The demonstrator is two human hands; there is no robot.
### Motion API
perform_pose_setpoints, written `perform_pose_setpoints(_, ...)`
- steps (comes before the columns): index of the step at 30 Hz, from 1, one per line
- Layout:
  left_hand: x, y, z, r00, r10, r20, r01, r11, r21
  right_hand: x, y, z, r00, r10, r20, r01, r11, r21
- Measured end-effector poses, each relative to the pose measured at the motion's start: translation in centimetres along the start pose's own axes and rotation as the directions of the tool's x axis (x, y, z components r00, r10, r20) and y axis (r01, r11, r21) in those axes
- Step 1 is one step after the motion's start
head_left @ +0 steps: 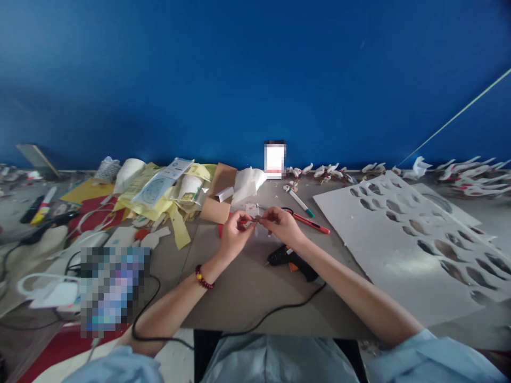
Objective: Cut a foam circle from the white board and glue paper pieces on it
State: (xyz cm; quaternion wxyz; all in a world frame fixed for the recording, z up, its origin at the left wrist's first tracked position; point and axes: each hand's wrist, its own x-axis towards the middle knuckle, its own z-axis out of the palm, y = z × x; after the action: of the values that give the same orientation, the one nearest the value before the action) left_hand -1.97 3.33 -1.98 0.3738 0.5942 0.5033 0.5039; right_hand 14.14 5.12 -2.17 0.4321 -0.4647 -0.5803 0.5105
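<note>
We hold a small piece [256, 218] pinched between the fingertips of our left hand [238, 234] and our right hand [284, 229], thumbs and forefingers closed to a narrow grip — it is too small for us to tell its shape. The piece sits above the middle of the table [223, 287], with the two hands almost meeting around it. On our left wrist we wear a dark red bead bracelet [204, 277]. A red card [221, 231] shows just beside the left hand. Near the right hand lie a red pen-like tool [315, 224] and a white marker [301, 204] with a green end. A black glue gun [293, 259] lies beside our right forearm, its cord [275, 309] trailing toward us. Farther right we have a big white sheet [383, 260] full of cut-out holes; to the left, brown cardboard [215, 214] and yellow paper [180, 229]. Small white birds [319, 171] line the back — right along the blue wall [239, 80]
</note>
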Motion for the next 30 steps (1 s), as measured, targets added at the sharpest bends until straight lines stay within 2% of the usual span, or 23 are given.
perform_pose_setpoints(13, 0.1, -0.2, 0.0, 1.0, 0.009, -0.006, -0.009, 1.0, 0.01, 0.0, 0.0, -0.1, 1.0, 0.001, 0.007, -0.001, 1.0, -0.017)
perform_pose_setpoints(15, 0.1, -0.3, -0.1, 1.0, 0.018, -0.017, -0.018, 1.0, 0.017, -0.1, -0.2, -0.3, 0.999, -0.041, -0.002, 0.041, 0.997, -0.065)
perform_pose_setpoints(18, -0.1, -0.4, -0.1, 0.997, 0.066, -0.039, -0.065, 0.998, 0.02, -0.3, -0.8, -0.6, 0.985, -0.17, -0.014, 0.165, 0.971, -0.172)
perform_pose_setpoints(21, -0.2, -0.5, -0.1, 0.985, 0.159, -0.064, -0.157, 0.987, 0.033, -0.5, -1.5, -0.9, 0.945, -0.328, 0.018, 0.316, 0.895, -0.315)
perform_pose_setpoints(24, -0.4, -0.6, -0.3, 0.956, 0.283, -0.076, -0.278, 0.958, 0.074, -0.7, -2.0, -1.2, 0.865, -0.496, 0.075, 0.47, 0.747, -0.47)
perform_pose_setpoints(30, -0.8, -0.1, -0.6, 0.82, 0.569, -0.061, -0.524, 0.789, 0.322, -1.1, -2.5, -1.3, 0.695, -0.706, 0.134, 0.64, 0.523, -0.563)
